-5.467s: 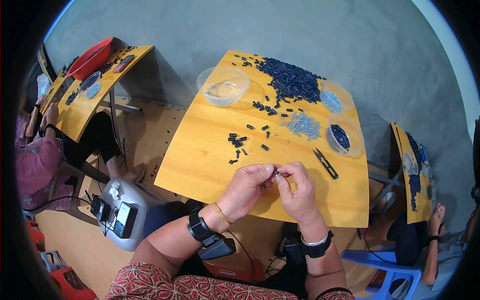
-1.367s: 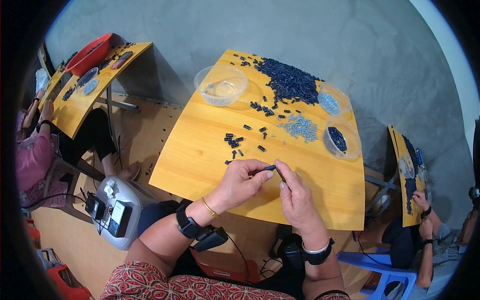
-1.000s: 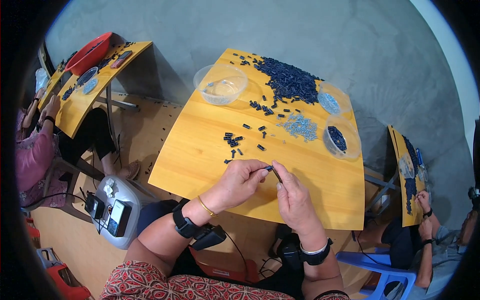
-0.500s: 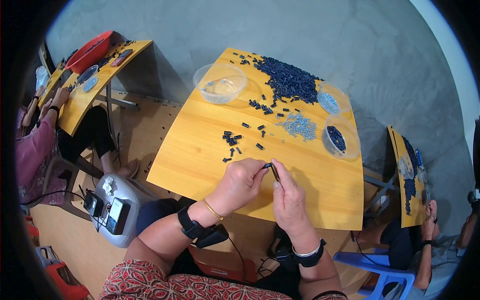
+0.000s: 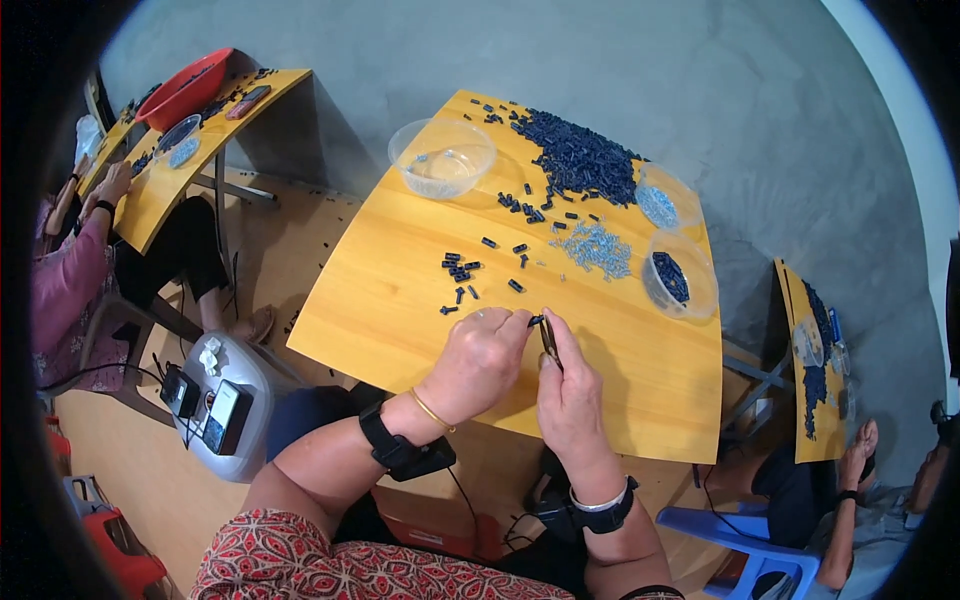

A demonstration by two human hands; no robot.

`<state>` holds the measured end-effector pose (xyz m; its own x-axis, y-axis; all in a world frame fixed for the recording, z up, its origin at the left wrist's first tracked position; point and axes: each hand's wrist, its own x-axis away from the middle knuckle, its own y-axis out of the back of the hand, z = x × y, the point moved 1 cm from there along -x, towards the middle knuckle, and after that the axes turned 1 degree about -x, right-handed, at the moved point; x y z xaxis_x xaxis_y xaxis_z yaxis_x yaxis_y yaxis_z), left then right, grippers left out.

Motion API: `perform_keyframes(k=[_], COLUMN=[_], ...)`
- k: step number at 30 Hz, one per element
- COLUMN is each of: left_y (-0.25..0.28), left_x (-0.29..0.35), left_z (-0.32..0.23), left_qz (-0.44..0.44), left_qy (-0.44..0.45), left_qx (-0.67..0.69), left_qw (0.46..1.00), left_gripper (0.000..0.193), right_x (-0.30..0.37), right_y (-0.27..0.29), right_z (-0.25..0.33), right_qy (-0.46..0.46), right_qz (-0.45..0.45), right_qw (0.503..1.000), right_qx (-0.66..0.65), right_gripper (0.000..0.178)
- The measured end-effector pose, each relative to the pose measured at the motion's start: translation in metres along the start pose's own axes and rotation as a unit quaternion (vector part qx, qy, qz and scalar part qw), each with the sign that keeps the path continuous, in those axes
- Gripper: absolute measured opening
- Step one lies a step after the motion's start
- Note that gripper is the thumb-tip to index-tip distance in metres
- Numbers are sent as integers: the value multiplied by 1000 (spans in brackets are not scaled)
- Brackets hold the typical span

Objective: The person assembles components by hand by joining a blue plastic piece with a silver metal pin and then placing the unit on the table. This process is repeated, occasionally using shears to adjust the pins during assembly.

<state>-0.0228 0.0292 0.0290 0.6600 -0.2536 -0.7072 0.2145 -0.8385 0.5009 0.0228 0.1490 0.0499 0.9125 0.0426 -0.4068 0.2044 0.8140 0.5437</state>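
Observation:
Over the near part of the yellow table (image 5: 640, 400), my two hands meet at the fingertips. My left hand (image 5: 474, 358) pinches a small dark plastic piece (image 5: 536, 321). A slim dark tool (image 5: 549, 343) with a brownish sheen is gripped between the thumb and fingers of my right hand (image 5: 571, 395), its tip against the piece; its exact kind is unclear. Just beyond my left hand lies a loose group of dark pieces (image 5: 460, 267). Farther off are small shiny metal parts (image 5: 597, 250) and a large heap of dark pieces (image 5: 580, 155).
A clear bowl (image 5: 440, 185) stands far left, one with metal parts (image 5: 657, 207) and one with dark pieces (image 5: 671, 277) at right. Left of me, a grey stool (image 5: 262, 395) carries devices. Co-workers sit at side tables (image 5: 190, 180) (image 5: 815, 420); a blue stool (image 5: 745, 540) stands right.
My hands have shifted slightly up and left, still together at the fingertips around the piece and tool. The view has tilted a little. At right, a co-worker's hands have moved slightly.

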Motion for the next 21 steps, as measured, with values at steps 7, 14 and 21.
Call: perform_keyframes(k=[7,14,21], left_y=[-9,-7,-2], left_x=[4,-4,-1], left_z=[3,5,12], left_qz=[42,46,158], left_qy=[10,110,388], left_qx=[-24,114,482], left_qw=[999,986,770], left_gripper=[11,12,19], right_x=[-1,1,-8], right_y=[2,14,41], right_z=[-7,-9,-29], right_qy=[-53,-9,-65], right_qz=[24,50,27], right_qw=[998,996,962], right_qx=[10,67,265], right_gripper=[43,44,40])
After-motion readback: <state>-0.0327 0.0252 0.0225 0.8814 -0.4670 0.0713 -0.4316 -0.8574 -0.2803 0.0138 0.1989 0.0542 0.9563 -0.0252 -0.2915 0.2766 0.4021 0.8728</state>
